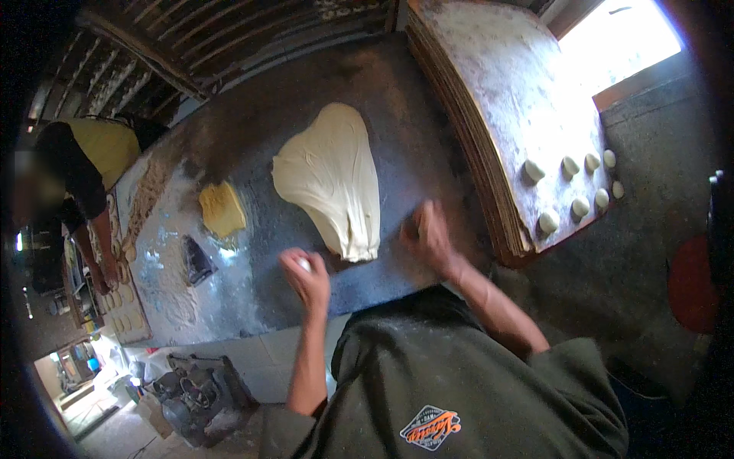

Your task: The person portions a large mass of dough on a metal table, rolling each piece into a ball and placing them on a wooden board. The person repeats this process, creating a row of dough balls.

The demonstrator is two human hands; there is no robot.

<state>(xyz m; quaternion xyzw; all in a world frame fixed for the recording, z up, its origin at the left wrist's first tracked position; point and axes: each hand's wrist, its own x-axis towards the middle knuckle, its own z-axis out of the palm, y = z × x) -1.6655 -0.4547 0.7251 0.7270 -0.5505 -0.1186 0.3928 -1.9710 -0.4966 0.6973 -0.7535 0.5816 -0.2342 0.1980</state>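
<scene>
A large smooth slab of pale dough (338, 178) lies on the dark worktable (258, 298), narrowing towards my body. Just left of its narrow end, my left hand (304, 275) is closed round a small white piece of dough (304, 264). My right hand (430, 235), blurred, is curled over the table to the right of the slab; whether anything is inside it cannot be told. Beyond my right hand, dough balls (549, 220) rest in two rows on the near end of a floured board (493, 103), the top one of a tall stack.
A yellow, butter-like slab (222, 209) and a dark scraper-like tool (198, 261) lie on the table's left part, among scattered flour (175, 287). At the far left a co-worker (97, 160) bends over a tray of shaped dough pieces (123, 312). Machinery (195, 396) stands below left.
</scene>
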